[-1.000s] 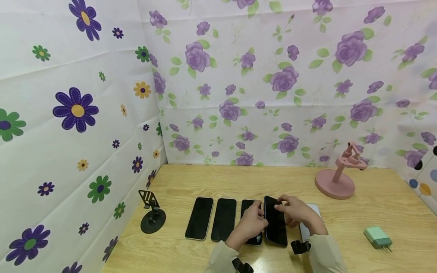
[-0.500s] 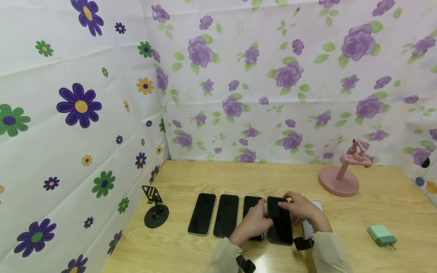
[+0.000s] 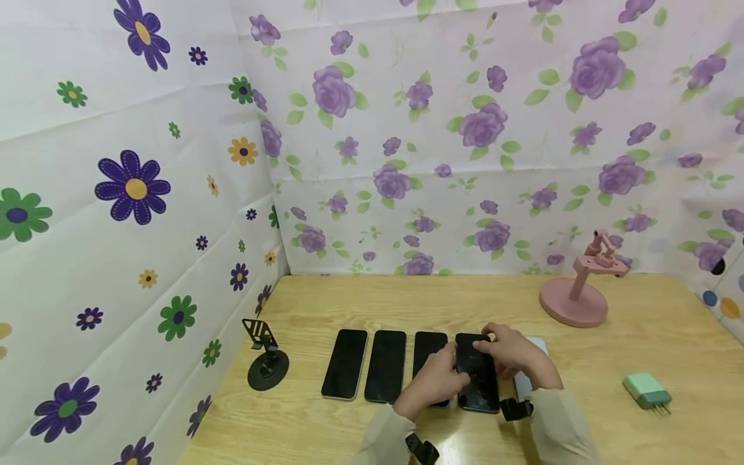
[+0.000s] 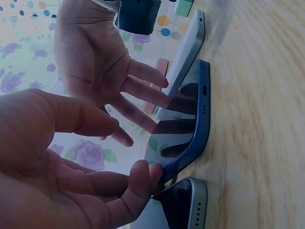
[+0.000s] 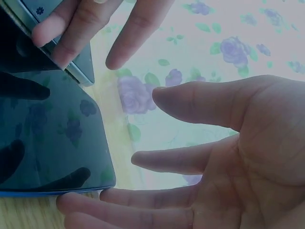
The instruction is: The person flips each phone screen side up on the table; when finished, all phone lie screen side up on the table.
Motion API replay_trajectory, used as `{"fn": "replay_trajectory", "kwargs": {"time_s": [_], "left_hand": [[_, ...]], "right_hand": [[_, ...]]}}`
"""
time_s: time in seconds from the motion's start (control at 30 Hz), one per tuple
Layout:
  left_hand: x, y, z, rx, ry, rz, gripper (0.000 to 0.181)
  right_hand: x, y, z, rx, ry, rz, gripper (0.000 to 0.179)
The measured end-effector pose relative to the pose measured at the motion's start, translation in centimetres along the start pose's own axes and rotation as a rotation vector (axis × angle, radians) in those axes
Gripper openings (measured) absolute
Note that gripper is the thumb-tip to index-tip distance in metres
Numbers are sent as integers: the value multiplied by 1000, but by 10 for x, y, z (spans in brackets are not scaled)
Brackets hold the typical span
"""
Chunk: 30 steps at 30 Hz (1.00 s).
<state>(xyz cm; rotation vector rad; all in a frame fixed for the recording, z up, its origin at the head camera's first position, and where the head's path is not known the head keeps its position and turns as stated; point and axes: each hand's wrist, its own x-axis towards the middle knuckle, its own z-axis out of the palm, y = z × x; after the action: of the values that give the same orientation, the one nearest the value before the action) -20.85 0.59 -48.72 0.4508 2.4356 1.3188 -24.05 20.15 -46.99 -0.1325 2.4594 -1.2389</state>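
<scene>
A dark-screened smartphone with a blue frame (image 3: pixel 478 378) lies face up between the two hands. My left hand (image 3: pixel 436 382) is at its left side, with fingertips right at the blue edge and the thumb held apart in the left wrist view. On the opposite side my right hand (image 3: pixel 513 352) spreads its fingers along the phone's right edge, its thumb over the upper corner in the head view. Three more phones line up to the left: a leftmost phone (image 3: pixel 344 365), a middle phone (image 3: pixel 386 366) and a near phone (image 3: pixel 429 347), partly hidden behind my left hand.
A white phone (image 3: pixel 524 386) lies partly under my right wrist. Farther back stands a pink phone stand (image 3: pixel 572 303); a black phone stand (image 3: pixel 268 370) is at the left. A green charger plug (image 3: pixel 646 389) sits on the right of the wooden table (image 3: pixel 407 300).
The blue-framed phone was tilted with its blue left side showing a second ago; it has gone down flat. Both hands stay beside it, the fingers now looser.
</scene>
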Motion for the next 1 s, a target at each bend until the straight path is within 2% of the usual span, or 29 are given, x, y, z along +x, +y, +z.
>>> {"fn": "replay_trajectory", "kwargs": {"time_s": [0.2, 0.3, 0.4, 0.53, 0.63, 0.8, 1.0], "left_hand": [[3, 3, 2, -3, -17, -22, 67], [2, 3, 2, -15, -14, -38, 65], [3, 5, 2, -39, 7, -28, 63], [7, 11, 4, -81, 22, 15, 61], [10, 17, 8, -96, 36, 48, 61], [16, 29, 18, -54, 61, 75, 66], [27, 45, 35, 12, 83, 72, 75]], "right_hand": [[2, 7, -11, -3, -2, -22, 58], [3, 11, -16, 23, -1, -69, 61], [1, 14, -22, 45, 44, -138, 58], [-4, 16, -31, 20, 125, -229, 52], [-10, 17, -38, -10, 175, -268, 49], [-18, 24, -46, -10, 260, -313, 45], [-25, 35, -55, -13, 307, -337, 45]]}}
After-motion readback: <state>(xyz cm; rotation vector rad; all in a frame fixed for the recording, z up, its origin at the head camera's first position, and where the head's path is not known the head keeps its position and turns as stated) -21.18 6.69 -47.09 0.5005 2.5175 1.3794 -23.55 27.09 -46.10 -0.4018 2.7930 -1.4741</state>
